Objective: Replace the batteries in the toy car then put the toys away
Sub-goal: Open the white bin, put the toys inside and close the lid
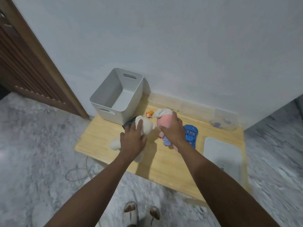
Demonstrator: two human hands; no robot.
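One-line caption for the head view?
Left hand grips a white plush, right hand a pink plush, beside the white bin.

Low light-wood table [101, 138]: pale grain, smooth matt finish. White rectangular plastic bin [131, 102]: smooth, matt, moulded handles. Cream plush toy [147, 126]: soft fuzzy cloth. Pink plush doll with white cloth cap [164, 123]: soft fabric, matt. Blue plastic toy car [191, 134]: glossy, with highlights. Clear plastic bowl [229, 123]: transparent, shiny. White flat plastic lid [221, 153]: smooth, faint sheen. Grey-white marble-patterned floor [41, 145]: polished look.
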